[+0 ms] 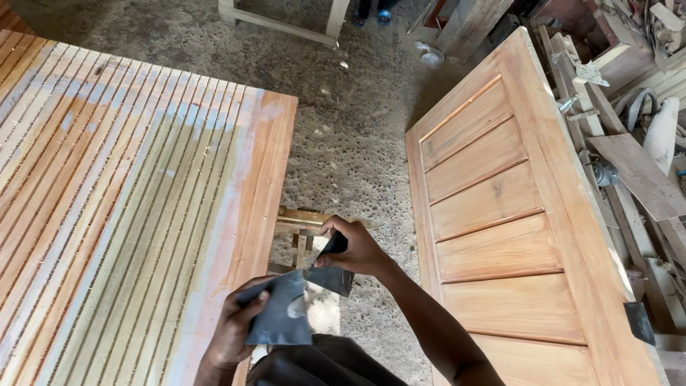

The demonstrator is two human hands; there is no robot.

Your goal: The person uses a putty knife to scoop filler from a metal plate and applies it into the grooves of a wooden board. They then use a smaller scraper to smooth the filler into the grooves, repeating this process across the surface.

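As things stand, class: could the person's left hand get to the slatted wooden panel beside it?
Probably yes. The left hand sits right at the edge of the slatted panel, with nothing between them. But its fingers grip a dark sheet of sandpaper, shared with the right hand.

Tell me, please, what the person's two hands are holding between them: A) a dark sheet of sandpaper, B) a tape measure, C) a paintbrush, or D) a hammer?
A: the left hand and the right hand both grip a dark sheet of sandpaper, which appears to be tearing or folding between them, above the gap between the grooved wooden panel and the panelled door.
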